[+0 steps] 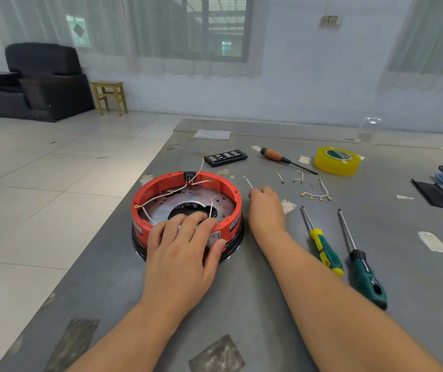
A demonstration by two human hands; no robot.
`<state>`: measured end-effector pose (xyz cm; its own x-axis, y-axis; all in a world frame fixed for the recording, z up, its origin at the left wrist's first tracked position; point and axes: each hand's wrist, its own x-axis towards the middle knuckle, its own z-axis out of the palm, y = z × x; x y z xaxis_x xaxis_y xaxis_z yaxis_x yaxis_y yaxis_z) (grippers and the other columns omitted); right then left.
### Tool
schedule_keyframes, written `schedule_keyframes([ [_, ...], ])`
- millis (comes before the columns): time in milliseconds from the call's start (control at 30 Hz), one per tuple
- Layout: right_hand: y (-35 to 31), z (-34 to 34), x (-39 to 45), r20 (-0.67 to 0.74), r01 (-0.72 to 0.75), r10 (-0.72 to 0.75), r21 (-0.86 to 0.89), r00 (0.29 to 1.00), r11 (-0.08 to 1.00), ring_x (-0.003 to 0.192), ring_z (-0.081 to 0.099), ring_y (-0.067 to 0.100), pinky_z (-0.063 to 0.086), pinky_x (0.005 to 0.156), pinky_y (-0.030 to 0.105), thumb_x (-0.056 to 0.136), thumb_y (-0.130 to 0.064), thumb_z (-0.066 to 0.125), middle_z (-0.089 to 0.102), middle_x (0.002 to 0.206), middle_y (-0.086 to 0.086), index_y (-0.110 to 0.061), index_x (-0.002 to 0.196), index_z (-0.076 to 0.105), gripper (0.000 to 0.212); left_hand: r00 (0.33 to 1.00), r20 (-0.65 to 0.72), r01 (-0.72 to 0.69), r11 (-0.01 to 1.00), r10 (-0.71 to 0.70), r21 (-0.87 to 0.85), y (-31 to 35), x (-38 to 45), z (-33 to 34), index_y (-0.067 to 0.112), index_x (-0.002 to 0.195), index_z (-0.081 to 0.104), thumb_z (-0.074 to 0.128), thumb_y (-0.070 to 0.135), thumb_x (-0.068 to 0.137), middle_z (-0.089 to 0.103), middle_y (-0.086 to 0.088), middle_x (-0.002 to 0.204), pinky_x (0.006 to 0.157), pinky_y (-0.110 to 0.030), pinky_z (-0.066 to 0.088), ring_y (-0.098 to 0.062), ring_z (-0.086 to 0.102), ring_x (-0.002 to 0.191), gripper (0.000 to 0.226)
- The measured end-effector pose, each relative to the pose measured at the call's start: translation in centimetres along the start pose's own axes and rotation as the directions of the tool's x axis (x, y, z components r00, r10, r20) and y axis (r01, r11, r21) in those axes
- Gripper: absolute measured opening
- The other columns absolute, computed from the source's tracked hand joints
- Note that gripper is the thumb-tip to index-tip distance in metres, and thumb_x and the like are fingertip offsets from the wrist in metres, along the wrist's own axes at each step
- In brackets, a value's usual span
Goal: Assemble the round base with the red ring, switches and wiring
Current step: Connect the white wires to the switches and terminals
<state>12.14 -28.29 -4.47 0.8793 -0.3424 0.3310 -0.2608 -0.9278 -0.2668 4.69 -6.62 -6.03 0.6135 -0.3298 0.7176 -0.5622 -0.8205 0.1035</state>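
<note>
Left hand (185,248) steadies round base, right hand (264,205) fetches wire.
Fingers spread flat over the near rim of the red plastic ring (161,183) on the grey table (268,304), so it stays put; right pinches a short white lead (247,181) just beside it, likely for wiring next.

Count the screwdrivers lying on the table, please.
3: wooden-handled screwdriver beside the yellow tape roll; yellow-green screwdriver and dark green screwdriver right of the right hand.
</note>
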Motion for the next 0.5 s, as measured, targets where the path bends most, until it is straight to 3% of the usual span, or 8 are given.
schedule_keyframes([
  [100,-0.6,-0.8,-3.0,-0.012,-0.01,0.011,0.126,1.0,0.992,0.115,0.054,0.036,0.044,0.093,0.039,0.095,0.003,0.054,0.051,0.129,0.017,-0.007,0.129,0.06,0.036,0.999,0.038,0.024,1.0,-0.024,-0.016,0.4,-0.1,-0.7,0.024,0.127,0.07,0.053,0.045,0.099,0.065,0.004,0.136,0.111,-0.046,0.033,-0.027,0.057,0.128,0.039],
  [267,-0.4,-1.7,-6.2,-0.009,-0.037,0.041,0.231,0.999,0.972,0.117,0.056,0.037,0.045,0.096,0.039,0.093,0.003,0.053,0.048,0.136,0.016,-0.008,0.135,0.059,0.044,0.993,0.093,0.091,0.987,-0.079,-0.13,0.4,-0.7,-2.0,0.024,0.134,0.067,0.056,0.042,0.098,0.061,0.003,0.144,0.126,-0.039,0.013,-0.022,0.048,0.142,0.041],
  [400,-0.1,-1.9,-7.2,-0.049,-0.154,0.156,0.04,0.987,0.987,0.119,0.05,0.034,0.044,0.099,0.036,0.1,-0.012,0.053,0.05,0.133,0.015,-0.008,0.128,0.062,0.03,0.982,0.166,0.122,0.975,-0.091,-0.185,0.0,-1.1,-2.9,0.024,0.14,0.064,0.054,0.043,0.098,0.059,0.004,0.146,0.128,-0.034,0.005,-0.021,0.044,0.147,0.047],
  [500,-0.1,-2.4,-7.1,-0.046,-0.139,0.137,-0.035,0.989,0.99,0.12,0.053,0.032,0.047,0.097,0.037,0.102,-0.014,0.051,0.056,0.129,0.015,-0.007,0.125,0.063,0.027,0.977,0.187,0.147,0.966,-0.107,-0.214,0.2,-0.9,-3.0,0.025,0.141,0.063,0.053,0.043,0.098,0.059,0.006,0.147,0.128,-0.031,0.0,-0.02,0.042,0.148,0.048],
])
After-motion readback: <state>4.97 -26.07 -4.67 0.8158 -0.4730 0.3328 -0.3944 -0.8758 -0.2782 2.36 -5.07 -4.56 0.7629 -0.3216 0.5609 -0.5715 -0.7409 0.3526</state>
